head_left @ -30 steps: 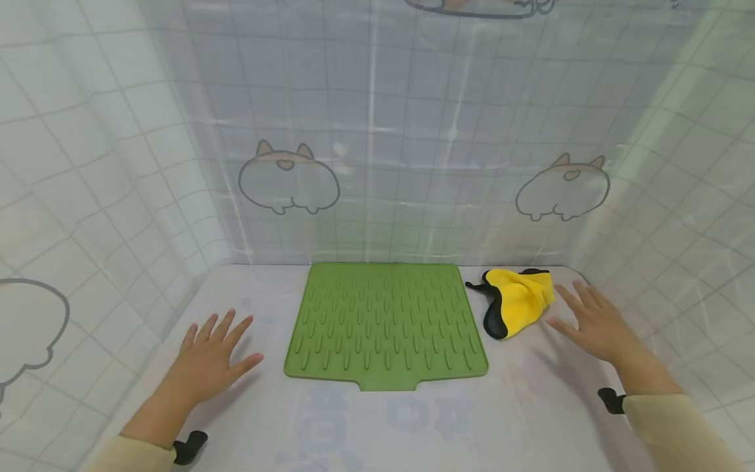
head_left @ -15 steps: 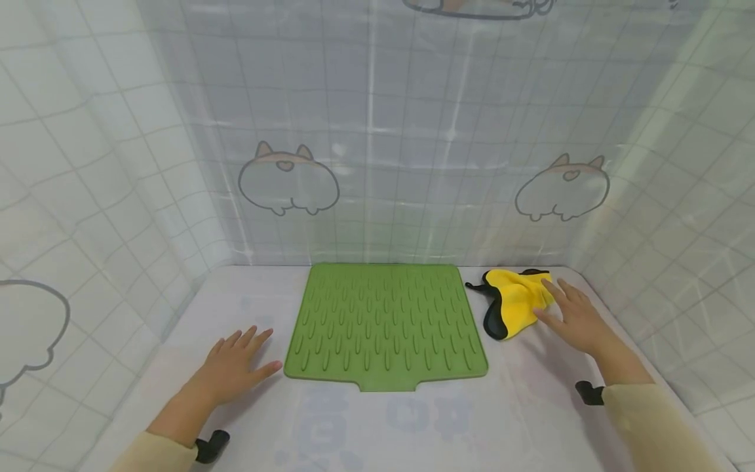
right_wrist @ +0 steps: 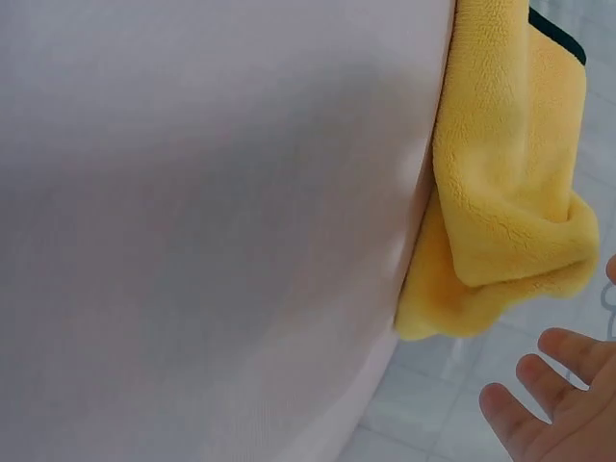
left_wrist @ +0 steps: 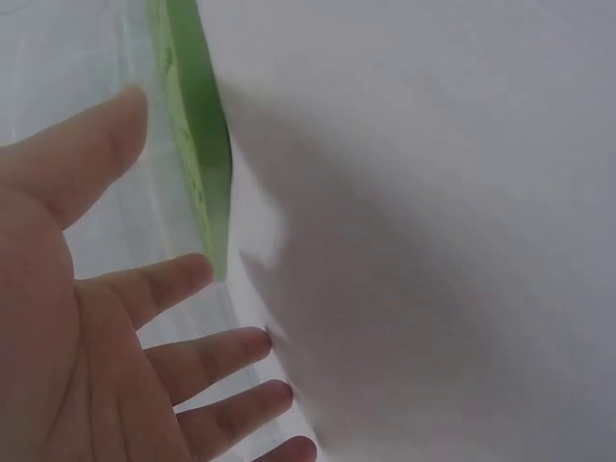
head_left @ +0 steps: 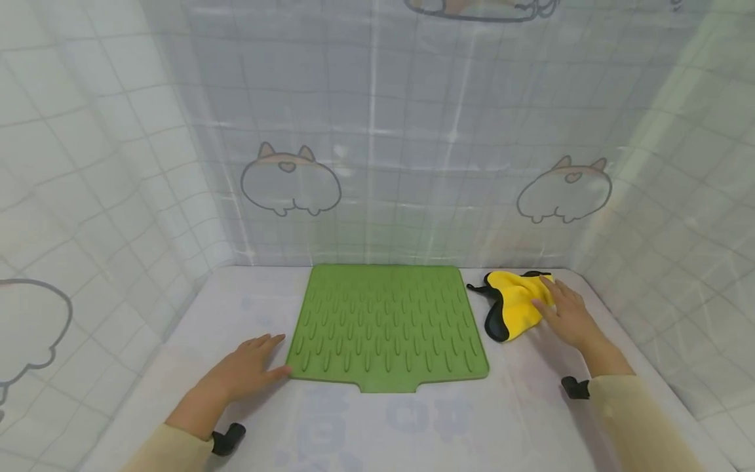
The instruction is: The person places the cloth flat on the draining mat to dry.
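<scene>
A green ridged mat (head_left: 387, 321) with a tab on its near edge lies flat at the middle of the table. My left hand (head_left: 244, 370) is beside the mat's near left corner, fingers extended and thumb apart; the thumb tip overlaps that corner in the head view. In the left wrist view the hand (left_wrist: 87, 289) holds nothing, and the mat (left_wrist: 197, 135) shows edge-on. A crumpled yellow cloth (head_left: 516, 305) with black trim lies right of the mat. My right hand (head_left: 569, 318) is at the cloth's right side, fingers spread. The right wrist view shows the fingertips (right_wrist: 544, 385) close to the cloth (right_wrist: 510, 192).
The white table (head_left: 401, 432) carries faint printed lettering near the front. A translucent sheet (head_left: 413, 164) with a grid and cartoon animals hangs upright behind the mat. Similar gridded sheets enclose the left side (head_left: 94, 216) and right side (head_left: 690, 229).
My left hand has moved right, up to the mat's near left corner. The right hand has moved left to the cloth, its fingers now overlapping it. Mat and cloth stay where they were.
</scene>
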`<state>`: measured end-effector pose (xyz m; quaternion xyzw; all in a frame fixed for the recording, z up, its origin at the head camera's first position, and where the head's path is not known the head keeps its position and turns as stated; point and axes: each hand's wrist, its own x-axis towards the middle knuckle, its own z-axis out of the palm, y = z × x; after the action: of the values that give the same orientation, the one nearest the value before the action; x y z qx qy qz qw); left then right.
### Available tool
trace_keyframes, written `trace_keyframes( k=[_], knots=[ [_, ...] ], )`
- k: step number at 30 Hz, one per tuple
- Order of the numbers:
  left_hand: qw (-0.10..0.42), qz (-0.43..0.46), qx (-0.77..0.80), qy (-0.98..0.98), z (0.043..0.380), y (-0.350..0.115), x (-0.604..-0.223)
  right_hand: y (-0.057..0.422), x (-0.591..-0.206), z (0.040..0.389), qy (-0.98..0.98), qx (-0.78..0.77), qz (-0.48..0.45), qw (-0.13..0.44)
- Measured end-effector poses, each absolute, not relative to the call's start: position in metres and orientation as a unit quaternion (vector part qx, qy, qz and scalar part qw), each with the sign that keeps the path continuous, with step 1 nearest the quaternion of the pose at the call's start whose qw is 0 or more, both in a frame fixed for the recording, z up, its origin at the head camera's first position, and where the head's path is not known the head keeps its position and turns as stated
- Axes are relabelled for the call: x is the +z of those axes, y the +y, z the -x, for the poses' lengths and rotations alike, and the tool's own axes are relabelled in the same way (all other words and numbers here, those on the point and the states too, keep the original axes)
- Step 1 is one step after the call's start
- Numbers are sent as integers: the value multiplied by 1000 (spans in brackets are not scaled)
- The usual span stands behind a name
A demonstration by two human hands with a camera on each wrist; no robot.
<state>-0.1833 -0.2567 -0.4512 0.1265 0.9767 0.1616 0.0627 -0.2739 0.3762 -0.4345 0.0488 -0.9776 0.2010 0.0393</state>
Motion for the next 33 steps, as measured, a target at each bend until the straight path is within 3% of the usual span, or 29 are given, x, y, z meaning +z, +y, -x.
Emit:
trace_keyframes(
  k=[33],
  knots=[
    [88,-122,152,977,194,-240,-451,376,-442,299,-965,259,-11,28]
  ],
)
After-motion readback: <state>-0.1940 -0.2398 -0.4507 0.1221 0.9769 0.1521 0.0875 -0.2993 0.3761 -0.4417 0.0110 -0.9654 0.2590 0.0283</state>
